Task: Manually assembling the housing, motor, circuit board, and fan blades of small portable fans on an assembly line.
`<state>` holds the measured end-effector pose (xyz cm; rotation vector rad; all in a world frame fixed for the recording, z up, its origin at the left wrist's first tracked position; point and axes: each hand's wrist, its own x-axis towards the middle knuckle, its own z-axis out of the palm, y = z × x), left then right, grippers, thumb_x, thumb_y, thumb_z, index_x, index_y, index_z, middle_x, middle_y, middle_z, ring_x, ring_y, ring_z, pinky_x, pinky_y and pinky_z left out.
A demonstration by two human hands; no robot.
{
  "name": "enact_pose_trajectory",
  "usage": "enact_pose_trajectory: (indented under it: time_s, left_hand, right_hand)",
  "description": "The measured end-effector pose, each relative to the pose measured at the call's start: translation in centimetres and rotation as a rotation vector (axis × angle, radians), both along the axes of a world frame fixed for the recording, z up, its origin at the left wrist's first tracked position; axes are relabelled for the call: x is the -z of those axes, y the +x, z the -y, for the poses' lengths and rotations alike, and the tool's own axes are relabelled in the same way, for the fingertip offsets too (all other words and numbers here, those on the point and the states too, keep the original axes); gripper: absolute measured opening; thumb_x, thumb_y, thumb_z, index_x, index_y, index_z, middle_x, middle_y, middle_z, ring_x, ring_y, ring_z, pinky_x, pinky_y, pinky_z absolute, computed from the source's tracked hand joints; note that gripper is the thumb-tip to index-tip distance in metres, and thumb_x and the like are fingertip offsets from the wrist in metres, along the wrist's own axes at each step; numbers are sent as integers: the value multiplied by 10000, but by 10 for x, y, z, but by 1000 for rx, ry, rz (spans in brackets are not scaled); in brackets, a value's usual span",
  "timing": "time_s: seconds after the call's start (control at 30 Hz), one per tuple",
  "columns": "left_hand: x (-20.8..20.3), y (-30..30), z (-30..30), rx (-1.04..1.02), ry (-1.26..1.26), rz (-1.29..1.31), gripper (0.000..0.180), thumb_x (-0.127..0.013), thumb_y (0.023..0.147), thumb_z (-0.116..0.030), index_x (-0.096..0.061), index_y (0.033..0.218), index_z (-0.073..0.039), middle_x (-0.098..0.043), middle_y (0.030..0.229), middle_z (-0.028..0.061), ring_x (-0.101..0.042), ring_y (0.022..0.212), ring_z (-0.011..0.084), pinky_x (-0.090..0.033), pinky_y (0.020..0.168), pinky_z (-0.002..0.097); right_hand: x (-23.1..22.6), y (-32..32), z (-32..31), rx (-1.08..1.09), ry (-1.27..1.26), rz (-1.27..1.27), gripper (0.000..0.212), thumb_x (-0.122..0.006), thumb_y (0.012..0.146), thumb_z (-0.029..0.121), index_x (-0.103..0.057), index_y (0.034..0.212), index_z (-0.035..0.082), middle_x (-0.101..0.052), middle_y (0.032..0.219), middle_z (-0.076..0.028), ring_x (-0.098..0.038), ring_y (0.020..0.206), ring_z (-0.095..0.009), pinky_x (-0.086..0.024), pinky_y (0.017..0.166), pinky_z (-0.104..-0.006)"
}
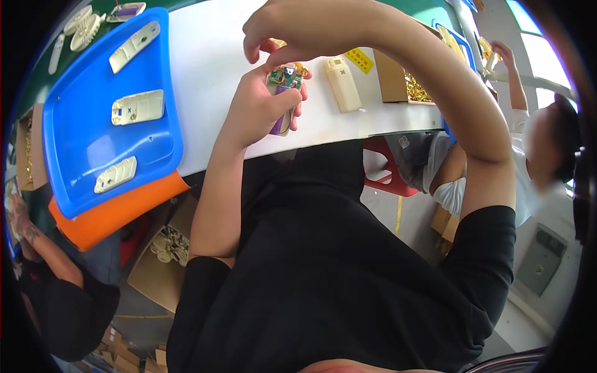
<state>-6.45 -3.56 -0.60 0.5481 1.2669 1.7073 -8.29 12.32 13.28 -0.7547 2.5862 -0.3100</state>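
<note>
My left hand [256,110] is closed around an opened handheld device, its thumb lying across the front. The green circuit board [287,77] and a purple battery [278,126] show in the device. Over its upper end, my right hand [301,30] bends down with curled fingers. A small pale yellow bit shows by those fingertips, but I cannot tell what they pinch. To the right, on the white tabletop [208,37], lies a cream plastic casing [343,86] with a rounded end.
A blue tray [149,142] with three cream shell pieces stands at left, above an orange surface [118,217]. At right, a cardboard box [393,84] holds gold-coloured parts. A yellow label [359,60] lies near it. Co-workers sit on both sides.
</note>
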Motion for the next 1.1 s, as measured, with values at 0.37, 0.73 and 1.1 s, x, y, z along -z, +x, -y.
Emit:
enact_pose_trajectory:
  time_s: [0.37, 0.73, 1.1]
  left_hand:
    - [-4, 9, -1, -229, 204, 93, 284, -569, 831, 15, -604, 1103, 89, -636, 854, 101, -634, 666, 146, -591, 554, 318]
    - [-9, 21, -5, -487, 147, -22, 337, -534, 822, 17, -561, 1146, 108, -630, 868, 133, -656, 708, 199, -593, 598, 354]
    - [-3, 35, -20, -569, 372, 154, 422, -517, 812, -50, -498, 1212, 84, -607, 922, 154, -623, 714, 265, -543, 636, 391]
  right_hand:
    - [5, 62, -38, 511, -427, -707, 177, -729, 929, 147, -721, 973, -24, -711, 791, -83, -672, 711, -106, -555, 641, -246]
    - [118, 148, 45, 1062, -934, -724, 168, -716, 924, 93, -743, 1084, 48, -660, 876, -24, -577, 676, -58, -435, 477, -214]
    - [122, 167, 76, 1144, -1117, -384, 353, -645, 975, 103, -663, 1320, 33, -605, 803, 27, -508, 649, -41, -413, 514, -237]
